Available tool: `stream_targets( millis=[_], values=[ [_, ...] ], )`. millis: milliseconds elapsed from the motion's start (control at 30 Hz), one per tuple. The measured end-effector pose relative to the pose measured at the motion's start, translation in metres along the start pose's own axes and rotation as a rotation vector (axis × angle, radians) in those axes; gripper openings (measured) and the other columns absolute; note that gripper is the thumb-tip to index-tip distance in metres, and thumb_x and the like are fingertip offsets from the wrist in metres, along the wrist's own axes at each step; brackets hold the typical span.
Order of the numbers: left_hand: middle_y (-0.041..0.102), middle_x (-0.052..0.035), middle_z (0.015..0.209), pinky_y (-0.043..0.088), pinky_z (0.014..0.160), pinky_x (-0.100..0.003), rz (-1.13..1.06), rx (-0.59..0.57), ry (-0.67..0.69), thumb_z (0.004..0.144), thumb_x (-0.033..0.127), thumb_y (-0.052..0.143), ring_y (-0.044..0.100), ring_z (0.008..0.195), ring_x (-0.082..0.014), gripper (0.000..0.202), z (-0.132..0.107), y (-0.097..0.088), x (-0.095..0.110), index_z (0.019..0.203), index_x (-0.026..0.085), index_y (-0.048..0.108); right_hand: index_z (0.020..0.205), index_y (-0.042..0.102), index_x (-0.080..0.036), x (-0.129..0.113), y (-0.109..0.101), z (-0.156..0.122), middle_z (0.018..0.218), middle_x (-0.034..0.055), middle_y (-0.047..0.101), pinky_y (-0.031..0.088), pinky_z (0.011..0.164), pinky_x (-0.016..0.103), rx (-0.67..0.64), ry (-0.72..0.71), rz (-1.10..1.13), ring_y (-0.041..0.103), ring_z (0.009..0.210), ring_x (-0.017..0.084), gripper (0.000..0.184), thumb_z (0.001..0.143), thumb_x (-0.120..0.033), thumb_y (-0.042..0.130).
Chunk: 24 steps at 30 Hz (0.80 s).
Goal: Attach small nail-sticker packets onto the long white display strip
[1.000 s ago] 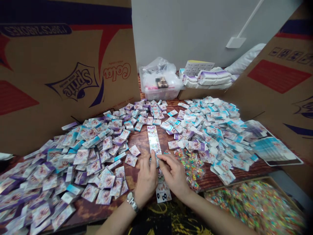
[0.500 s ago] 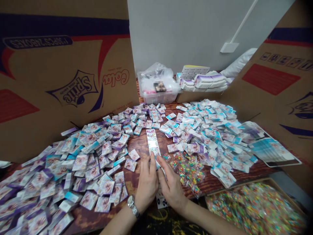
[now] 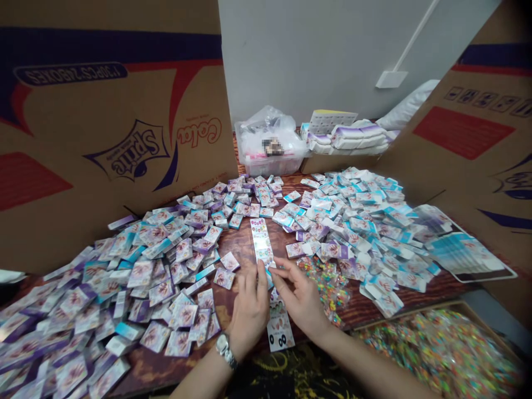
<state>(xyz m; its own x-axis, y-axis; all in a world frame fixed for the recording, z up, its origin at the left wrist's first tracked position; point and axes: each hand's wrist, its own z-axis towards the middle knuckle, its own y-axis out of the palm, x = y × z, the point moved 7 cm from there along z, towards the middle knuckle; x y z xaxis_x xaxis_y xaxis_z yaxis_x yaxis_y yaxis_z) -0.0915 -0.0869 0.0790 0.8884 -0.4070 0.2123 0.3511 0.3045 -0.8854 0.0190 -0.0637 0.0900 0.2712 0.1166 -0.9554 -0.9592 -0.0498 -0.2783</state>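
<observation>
A long printed strip [image 3: 261, 239] of small pictures lies on the table in front of me; its near end, with black ovals, shows below my hands. My left hand [image 3: 250, 299], with a watch on the wrist, is over the strip, its fingers pressed together around a small blue-and-white box [image 3: 269, 281] that is mostly hidden. Just to the right, my right hand [image 3: 302, 299] has its thumb and forefinger close together at the box's edge. Anything between those fingertips is too small to make out. Beside my right hand lie small clear packets of coloured candy [image 3: 326, 288].
Piles of small boxes cover the left [image 3: 162, 277] and right [image 3: 353, 221] of the table. Large cartons [image 3: 124, 155] stand on both sides. A box of candy packets [image 3: 432, 349] sits lower right. A plastic tub [image 3: 272, 166] is at the back. Flat cards lie on a tray [image 3: 486, 277].
My right hand has shifted right, away from my left hand, and its fingers are less bunched. More of the strip's near end shows. The view has tilted slightly.
</observation>
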Motion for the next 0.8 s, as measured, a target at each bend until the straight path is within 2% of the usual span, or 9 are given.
stream_targets(
  millis=[100, 200, 367, 433, 500, 567, 633, 733, 800],
  values=[
    [0.049, -0.0215, 0.117, 0.049, 0.083, -0.043, 0.041, -0.013, 0.003, 0.086, 0.003, 0.033, 0.048, 0.107, -0.0291, 0.069, 0.003, -0.002, 0.001, 0.144, 0.009, -0.003, 0.123, 0.048, -0.021, -0.011, 0.004, -0.007, 0.109, 0.0080, 0.067, 0.051, 0.087, 0.035, 0.012, -0.133, -0.140, 0.063, 0.100, 0.020, 0.032, 0.091, -0.022, 0.047],
    [0.049, -0.0214, 0.115, 0.047, 0.086, -0.045, -0.022, -0.004, -0.047, 0.087, 0.007, 0.033, 0.048, 0.106, -0.0282, 0.068, 0.006, -0.006, 0.000, 0.144, 0.007, -0.005, 0.125, 0.047, -0.020, -0.021, 0.008, -0.014, 0.119, 0.0098, 0.061, 0.047, 0.094, 0.038, 0.020, -0.259, -0.221, 0.058, 0.110, 0.021, 0.034, 0.091, -0.019, 0.044],
    [0.046, -0.0218, 0.124, 0.042, 0.092, -0.049, -0.184, -0.015, -0.075, 0.088, 0.010, 0.034, 0.044, 0.114, -0.0293, 0.067, 0.006, -0.003, -0.001, 0.145, 0.011, -0.002, 0.135, 0.034, -0.021, -0.014, 0.009, -0.009, 0.121, 0.0100, 0.060, 0.046, 0.096, 0.039, -0.016, -0.157, -0.166, 0.056, 0.112, 0.020, 0.042, 0.093, -0.023, 0.040],
    [0.044, -0.0222, 0.127, 0.038, 0.095, -0.052, -0.285, -0.033, -0.116, 0.088, 0.012, 0.034, 0.042, 0.117, -0.0297, 0.064, 0.007, -0.001, -0.007, 0.145, 0.011, 0.004, 0.136, 0.035, -0.021, -0.014, 0.012, -0.006, 0.130, 0.0110, 0.053, 0.041, 0.101, 0.043, -0.085, -0.190, -0.194, 0.050, 0.120, 0.022, 0.043, 0.093, -0.024, 0.040],
    [0.042, -0.0209, 0.132, 0.034, 0.099, -0.053, -0.464, -0.078, -0.184, 0.088, 0.017, 0.038, 0.039, 0.121, -0.0299, 0.060, 0.011, 0.000, -0.016, 0.144, 0.013, 0.015, 0.137, 0.034, -0.022, -0.013, 0.015, -0.001, 0.131, 0.0104, 0.052, 0.042, 0.100, 0.042, -0.191, -0.186, -0.175, 0.049, 0.121, 0.022, 0.043, 0.094, -0.026, 0.039],
    [0.044, -0.0169, 0.131, 0.033, 0.101, -0.049, -0.751, -0.126, -0.319, 0.087, 0.026, 0.046, 0.042, 0.121, -0.0283, 0.057, 0.018, -0.002, -0.028, 0.140, 0.017, 0.027, 0.140, 0.026, -0.024, -0.011, 0.013, 0.005, 0.128, 0.0100, 0.055, 0.047, 0.095, 0.040, -0.243, -0.155, -0.120, 0.054, 0.115, 0.020, 0.047, 0.095, -0.029, 0.037],
    [0.052, -0.0119, 0.122, 0.043, 0.093, -0.044, -1.128, -0.167, -0.565, 0.086, 0.037, 0.050, 0.055, 0.106, -0.0241, 0.053, 0.022, -0.001, -0.040, 0.135, 0.024, 0.034, 0.142, 0.021, -0.025, -0.016, 0.008, 0.012, 0.131, 0.0112, 0.051, 0.046, 0.095, 0.043, -0.227, -0.205, -0.150, 0.051, 0.118, 0.022, 0.054, 0.093, -0.035, 0.043],
    [0.058, -0.0047, 0.103, 0.051, 0.072, -0.035, -1.627, -0.194, -0.913, 0.083, 0.044, 0.054, 0.062, 0.072, -0.0147, 0.042, 0.020, 0.004, -0.042, 0.119, 0.025, 0.047, 0.144, 0.019, -0.022, -0.029, 0.015, 0.015, 0.141, 0.0150, 0.036, 0.038, 0.103, 0.049, -0.267, -0.434, -0.319, 0.035, 0.130, 0.029, 0.079, 0.081, -0.047, 0.060],
    [0.058, -0.0028, 0.098, 0.050, 0.068, -0.029, -1.788, -0.168, -0.981, 0.079, 0.041, 0.061, 0.060, 0.070, -0.0123, 0.035, 0.020, 0.006, -0.036, 0.108, 0.022, 0.054, 0.145, 0.014, -0.019, -0.034, 0.025, 0.012, 0.142, 0.0169, 0.034, 0.035, 0.105, 0.049, -0.308, -0.563, -0.390, 0.032, 0.132, 0.030, 0.087, 0.079, -0.048, 0.062]
  ],
)
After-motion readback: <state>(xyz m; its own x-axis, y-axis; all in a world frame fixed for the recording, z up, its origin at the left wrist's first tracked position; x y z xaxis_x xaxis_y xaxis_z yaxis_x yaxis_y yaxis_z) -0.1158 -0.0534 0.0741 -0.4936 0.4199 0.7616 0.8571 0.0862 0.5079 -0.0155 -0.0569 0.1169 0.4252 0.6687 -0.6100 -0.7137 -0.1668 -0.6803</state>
